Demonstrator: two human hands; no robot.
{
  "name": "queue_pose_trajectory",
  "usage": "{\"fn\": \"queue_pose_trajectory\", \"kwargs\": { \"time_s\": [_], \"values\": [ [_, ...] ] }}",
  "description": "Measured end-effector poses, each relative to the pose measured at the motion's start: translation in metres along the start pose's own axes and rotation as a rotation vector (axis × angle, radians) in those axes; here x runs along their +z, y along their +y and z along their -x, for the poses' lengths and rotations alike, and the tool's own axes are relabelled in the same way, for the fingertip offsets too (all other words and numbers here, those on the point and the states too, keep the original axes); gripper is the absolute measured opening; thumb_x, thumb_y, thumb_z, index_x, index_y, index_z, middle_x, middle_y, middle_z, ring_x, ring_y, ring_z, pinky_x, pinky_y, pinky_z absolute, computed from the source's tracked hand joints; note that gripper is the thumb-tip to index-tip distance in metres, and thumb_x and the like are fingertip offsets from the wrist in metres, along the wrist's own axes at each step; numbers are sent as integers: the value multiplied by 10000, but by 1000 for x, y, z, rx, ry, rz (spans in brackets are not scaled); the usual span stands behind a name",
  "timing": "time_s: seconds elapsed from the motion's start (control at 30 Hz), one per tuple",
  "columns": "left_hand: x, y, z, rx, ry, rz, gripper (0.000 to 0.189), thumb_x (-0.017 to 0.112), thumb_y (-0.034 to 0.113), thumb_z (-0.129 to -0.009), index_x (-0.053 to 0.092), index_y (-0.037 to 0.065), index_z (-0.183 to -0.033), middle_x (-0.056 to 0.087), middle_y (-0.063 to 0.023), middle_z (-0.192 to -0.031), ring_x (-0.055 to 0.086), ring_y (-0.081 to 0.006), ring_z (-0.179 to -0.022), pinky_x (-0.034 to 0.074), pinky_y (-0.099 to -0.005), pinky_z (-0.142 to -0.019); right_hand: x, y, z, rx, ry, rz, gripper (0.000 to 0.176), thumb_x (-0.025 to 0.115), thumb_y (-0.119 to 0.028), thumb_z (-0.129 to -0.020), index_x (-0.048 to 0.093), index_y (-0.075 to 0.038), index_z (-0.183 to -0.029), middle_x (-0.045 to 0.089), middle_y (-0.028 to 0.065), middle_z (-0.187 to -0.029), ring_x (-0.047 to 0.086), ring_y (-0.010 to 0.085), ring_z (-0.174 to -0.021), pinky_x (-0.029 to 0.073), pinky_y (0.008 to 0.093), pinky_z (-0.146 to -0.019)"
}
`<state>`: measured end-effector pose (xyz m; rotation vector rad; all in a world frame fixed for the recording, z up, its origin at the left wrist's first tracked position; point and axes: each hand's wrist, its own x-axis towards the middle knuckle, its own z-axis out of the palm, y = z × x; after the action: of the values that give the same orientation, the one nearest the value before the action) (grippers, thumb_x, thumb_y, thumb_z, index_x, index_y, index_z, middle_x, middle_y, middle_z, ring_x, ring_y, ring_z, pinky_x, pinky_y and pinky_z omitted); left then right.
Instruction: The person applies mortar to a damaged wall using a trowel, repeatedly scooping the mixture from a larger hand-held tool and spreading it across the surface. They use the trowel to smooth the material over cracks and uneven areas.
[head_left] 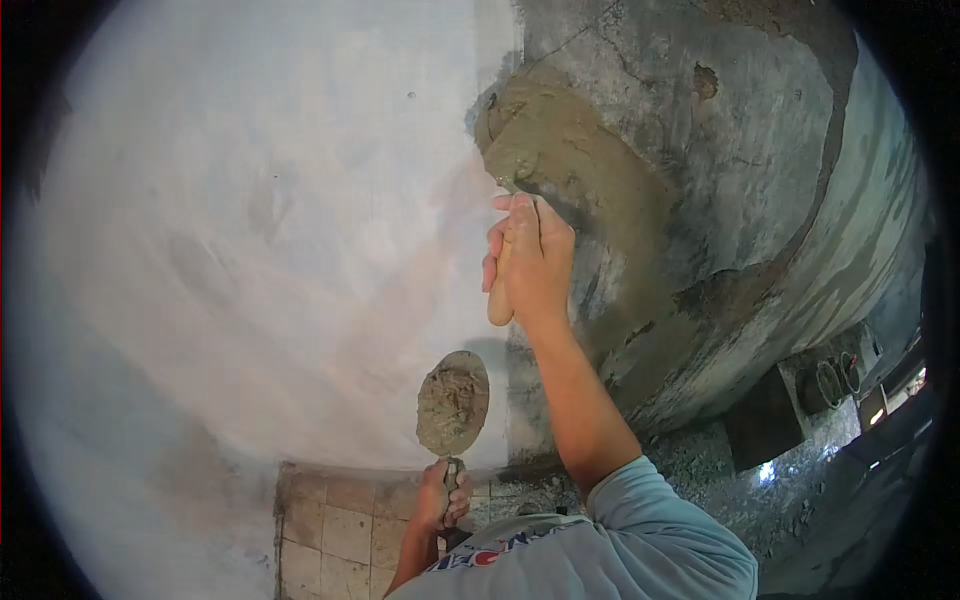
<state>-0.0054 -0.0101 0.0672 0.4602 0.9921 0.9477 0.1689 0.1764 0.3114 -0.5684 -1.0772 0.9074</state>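
My right hand is closed around the wooden handle of a trowel, raised against the wall. Its blade is mostly hidden by wet mortar and my fingers. A thick patch of brownish-grey mortar spreads over the wall from the blade to the right. Lower down, my left hand grips the handle of a second trowel. Its rounded blade faces up and carries a heap of mortar. This loaded blade is held apart from the first trowel.
The wall is smooth and whitish on the left, with rough, cracked grey plaster on the right. Tiled floor lies below. A dark board-like panel and round containers stand at the lower right.
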Motion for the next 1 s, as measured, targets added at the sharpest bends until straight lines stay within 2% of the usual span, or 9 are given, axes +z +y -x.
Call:
{"fn": "queue_pose_trajectory", "kwargs": {
  "time_s": [0.27, 0.4, 0.5, 0.57, 0.67, 0.77, 0.9, 0.97, 1.0],
  "values": [
    [2, -1, -8, -27, -56, -20, 473, 368, 525, -1044, 491, 142, -796, 387, 33, -543, 317, -106, -369, 282, -277, -330, -6, -12, 8, -6, -134, 294, 298, 500, -185, -1037, 604, 63, -910, 550, 123, -597, 535, 197, -395, 429, 379, -394],
    [9, -3, -11, -42, -123, -46, 468, 371, 511, -1050, 489, 135, -798, 387, 32, -547, 321, -104, -369, 289, -280, -334, -29, 2, 0, -171, -166, 677, 331, 508, -227, -1034, 583, 59, -885, 565, 184, -614, 623, 304, -533, 496, 455, -575],
    [15, -5, -12, -46, -153, -75, 464, 369, 498, -1055, 485, 129, -799, 385, 30, -545, 324, -103, -368, 290, -279, -337, -46, -36, 12, 0, -220, 789, 346, 505, -250, -1034, 591, 52, -890, 589, 210, -657, 655, 349, -633, 499, 483, -682],
    [20, -6, -11, -45, -147, -108, 456, 369, 490, -1049, 481, 136, -784, 375, 35, -541, 324, -104, -370, 285, -273, -334, -53, -65, 17, 213, -282, 766, 354, 500, -261, -1036, 604, 45, -893, 612, 220, -695, 660, 358, -670, 493, 487, -712],
    [22, -8, -10, -52, -161, -84, 450, 360, 473, -1054, 475, 134, -781, 374, 34, -539, 321, -103, -367, 284, -274, -335, -57, -54, 6, -72, -136, 668, 358, 497, -262, -1036, 626, 47, -907, 616, 203, -690, 647, 327, -612, 494, 462, -661],
    [24, -11, -9, -47, -145, -73, 442, 356, 460, -1052, 470, 133, -777, 372, 32, -538, 309, -104, -362, 283, -277, -336, -42, -45, -8, -75, -143, 570, 347, 497, -250, -1033, 647, 43, -922, 606, 185, -669, 634, 304, -588, 486, 437, -637],
    [23, -8, -11, -5, -157, -103, 439, 352, 461, -1050, 466, 136, -779, 364, 34, -537, 296, -106, -359, 284, -282, -337, -43, -26, -20, -34, -282, 692, 325, 498, -232, -1029, 655, 41, -948, 625, 221, -713, 633, 381, -645, 486, 459, -662],
    [27, -2, -4, -53, -120, -58, 431, 349, 455, -1048, 464, 139, -778, 361, 34, -536, 295, -106, -359, 284, -284, -337, -48, -47, -8, 231, -355, 653, 326, 497, -233, -1029, 656, 40, -951, 643, 257, -764, 640, 436, -721, 489, 487, -698],
    [23, -3, -5, -57, -114, -50, 434, 349, 460, -1047, 465, 140, -778, 362, 34, -536, 295, -106, -358, 283, -284, -338, -54, -43, -9, 113, -350, 672, 328, 503, -246, -1032, 656, 39, -974, 652, 265, -785, 641, 452, -744, 492, 500, -708]
  ]
}}
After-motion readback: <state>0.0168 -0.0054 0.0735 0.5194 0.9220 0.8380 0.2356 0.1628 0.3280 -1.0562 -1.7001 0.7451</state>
